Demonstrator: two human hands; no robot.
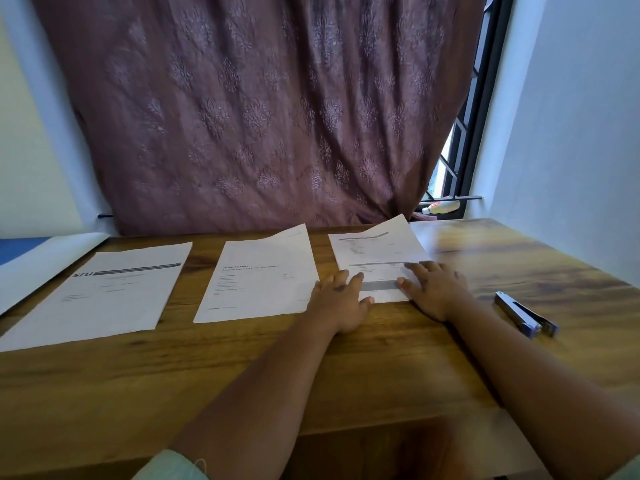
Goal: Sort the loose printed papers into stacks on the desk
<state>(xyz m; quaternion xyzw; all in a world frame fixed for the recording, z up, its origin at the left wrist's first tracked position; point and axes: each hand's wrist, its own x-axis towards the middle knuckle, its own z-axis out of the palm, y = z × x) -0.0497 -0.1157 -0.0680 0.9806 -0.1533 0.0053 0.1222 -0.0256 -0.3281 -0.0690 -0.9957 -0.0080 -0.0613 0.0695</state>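
Three lots of printed paper lie side by side on the wooden desk (242, 368). The left stack (100, 292) shows a dark header bar. The middle stack (258, 275) has its far right corner curled up. The right stack (375, 251) lifts at its far edge against the curtain. My left hand (341, 301) lies flat with straight fingers on the near left corner of the right stack. My right hand (434, 289) presses flat on that stack's near right part, fingers spread.
A silver and purple stapler (524, 315) lies on the desk to the right of my right hand. A maroon curtain (263, 109) hangs behind the desk. A large white sheet (38, 261) juts in at the far left. A bottle (440, 207) lies on the window sill.
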